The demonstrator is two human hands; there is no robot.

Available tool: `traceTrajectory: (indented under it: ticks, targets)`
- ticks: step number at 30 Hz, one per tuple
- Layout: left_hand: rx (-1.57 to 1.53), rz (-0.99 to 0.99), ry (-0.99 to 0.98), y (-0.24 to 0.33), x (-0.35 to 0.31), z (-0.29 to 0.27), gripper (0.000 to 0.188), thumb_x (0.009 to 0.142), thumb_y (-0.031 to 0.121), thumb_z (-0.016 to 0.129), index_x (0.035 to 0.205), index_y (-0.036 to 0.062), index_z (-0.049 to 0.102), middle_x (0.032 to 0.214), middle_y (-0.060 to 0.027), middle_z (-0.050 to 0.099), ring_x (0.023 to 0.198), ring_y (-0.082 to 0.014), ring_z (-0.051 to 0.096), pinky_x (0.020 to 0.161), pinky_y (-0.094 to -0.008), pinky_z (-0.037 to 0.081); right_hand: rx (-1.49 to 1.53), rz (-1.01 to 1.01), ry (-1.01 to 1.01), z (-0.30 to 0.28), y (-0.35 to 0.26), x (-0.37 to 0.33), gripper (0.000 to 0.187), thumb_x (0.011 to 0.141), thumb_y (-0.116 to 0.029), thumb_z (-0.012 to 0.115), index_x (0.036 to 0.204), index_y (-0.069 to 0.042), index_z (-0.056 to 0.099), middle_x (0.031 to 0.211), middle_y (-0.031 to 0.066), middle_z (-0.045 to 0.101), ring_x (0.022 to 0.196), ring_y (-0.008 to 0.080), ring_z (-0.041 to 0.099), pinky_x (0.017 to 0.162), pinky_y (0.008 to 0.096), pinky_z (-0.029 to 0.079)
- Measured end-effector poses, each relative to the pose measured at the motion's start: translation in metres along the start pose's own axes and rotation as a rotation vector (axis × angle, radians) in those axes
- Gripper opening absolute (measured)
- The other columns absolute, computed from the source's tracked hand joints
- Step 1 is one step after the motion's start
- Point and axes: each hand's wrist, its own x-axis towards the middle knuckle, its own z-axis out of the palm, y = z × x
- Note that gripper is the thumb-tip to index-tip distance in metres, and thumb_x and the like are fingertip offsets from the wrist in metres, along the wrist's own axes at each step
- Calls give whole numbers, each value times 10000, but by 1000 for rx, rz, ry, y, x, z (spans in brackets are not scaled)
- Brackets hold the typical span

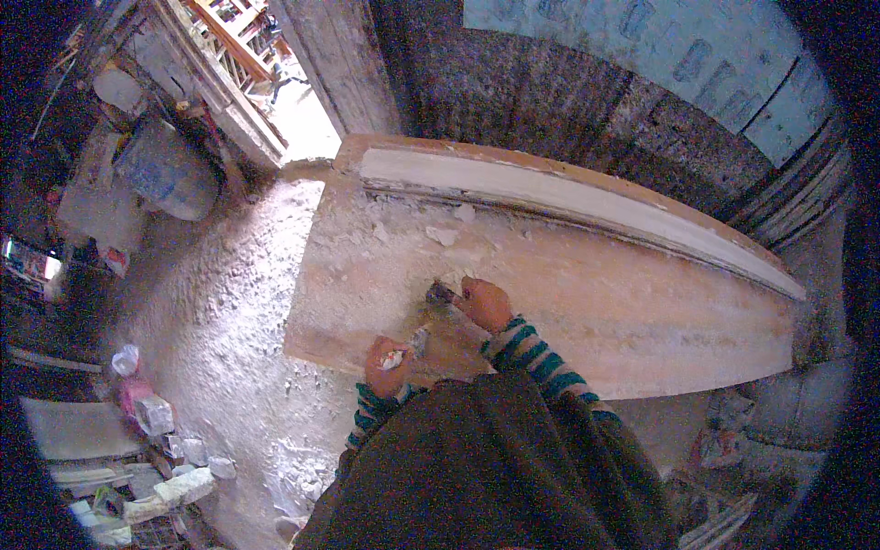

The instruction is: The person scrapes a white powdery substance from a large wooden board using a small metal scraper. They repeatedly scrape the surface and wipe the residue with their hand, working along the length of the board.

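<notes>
Daylight glared through the doorway (pixel 310 117), whitening the floor (pixel 261 240) inside; elsewhere was dim and grainy, with curved, blackened edges.

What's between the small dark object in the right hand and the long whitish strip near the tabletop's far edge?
The head view shows flat whitish flakes on the dusty tan tabletop between the small dark object and the long whitish strip.
</notes>
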Motion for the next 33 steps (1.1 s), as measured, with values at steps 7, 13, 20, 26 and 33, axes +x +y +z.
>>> traceTrajectory:
  ticks: [7, 13, 20, 26, 33]
  targets:
    - [68, 23, 115, -5, 1, -1, 156, 675, 28, 723, 772, 66, 607, 737, -59, 554, 722, -201, 540, 655, -308, 435, -120, 262, -123, -61, 33, -59, 403, 741, -439, 633, 729, -53, 518, 692, 150, 577, 668, 334, 574, 587, 429, 439]
    - [-42, -95, 20, -32, -5, 9, 167, 669, 48, 739, 773, 66, 609, 757, -62, 565, 701, -209, 548, 669, -312, 449, 12, 95, 152, 21, 45, -19, 371, 716, -400, 655, 737, -51, 533, 683, 153, 586, 673, 346, 580, 587, 456, 441]
    - [48, 82, -153, -21, 12, 14, 151, 692, 73, 733, 771, 51, 607, 761, -70, 568, 669, -207, 552, 630, -310, 447, -119, 273, -52, -42, 0, -6, 357, 723, -388, 650, 750, -49, 541, 691, 164, 590, 673, 350, 584, 584, 458, 439]
    - [-79, -59, 49, -26, 2, 2, 152, 700, 83, 734, 778, 53, 607, 751, -70, 567, 674, -188, 554, 639, -310, 457, -109, 247, 83, -17, 65, -55, 350, 746, -382, 641, 736, -50, 532, 663, 151, 574, 648, 344, 574, 564, 444, 430]
    - [-45, -196, -266, -26, 26, 60, 134, 739, 142, 702, 782, 71, 597, 759, -89, 587, 719, -198, 569, 651, -330, 465, -5, 41, 202, 15, 16, 33, 341, 753, -381, 625, 775, -50, 543, 770, 163, 597, 750, 351, 584, 625, 439, 446]
